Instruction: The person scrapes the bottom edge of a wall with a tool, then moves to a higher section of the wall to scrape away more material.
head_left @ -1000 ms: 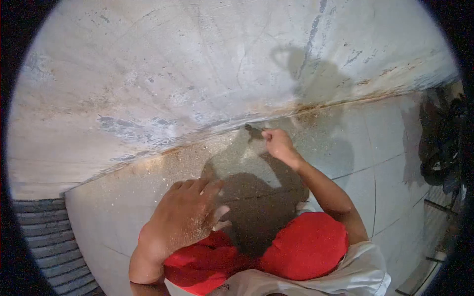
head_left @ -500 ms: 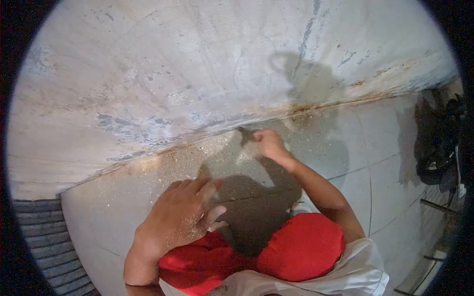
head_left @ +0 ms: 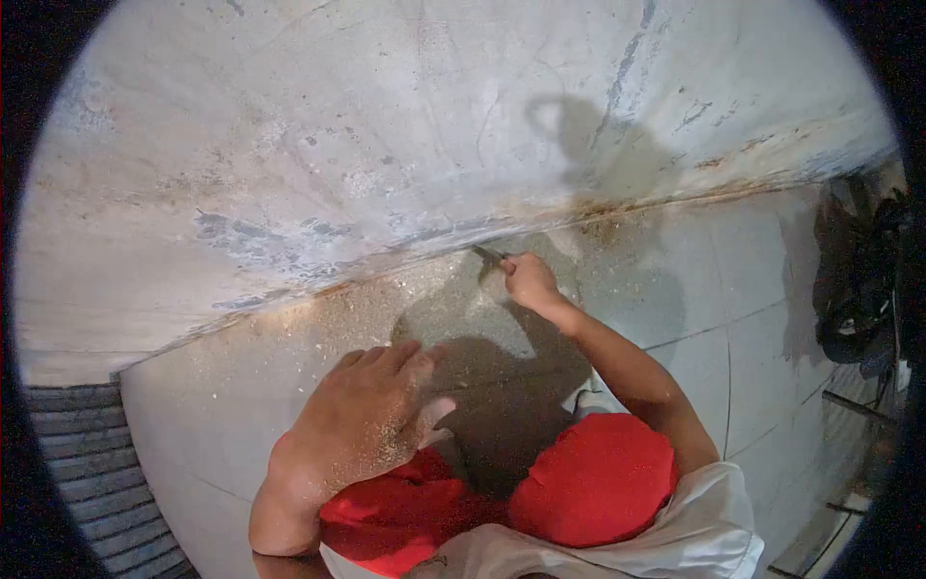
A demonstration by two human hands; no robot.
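My right hand (head_left: 529,282) is closed around a small dark tool (head_left: 488,255), a thin blade whose tip points at the joint where the grey wall (head_left: 405,125) meets the tiled floor (head_left: 714,289). My left hand (head_left: 371,417) rests flat on the floor with fingers spread, dusted with sandy grit. Sandy debris (head_left: 386,299) lies along the foot of the wall. My knees in red cloth (head_left: 588,478) are bent below the hands.
A ribbed dark mat (head_left: 87,473) lies at the lower left. Dark tangled items (head_left: 854,280) sit at the right edge by the wall. Rust-coloured staining runs along the wall's base. My shadow falls on the floor and wall.
My right hand with the tool has shifted slightly along the wall joint, and the blade now shows as a thin tip. My left hand stays planted.
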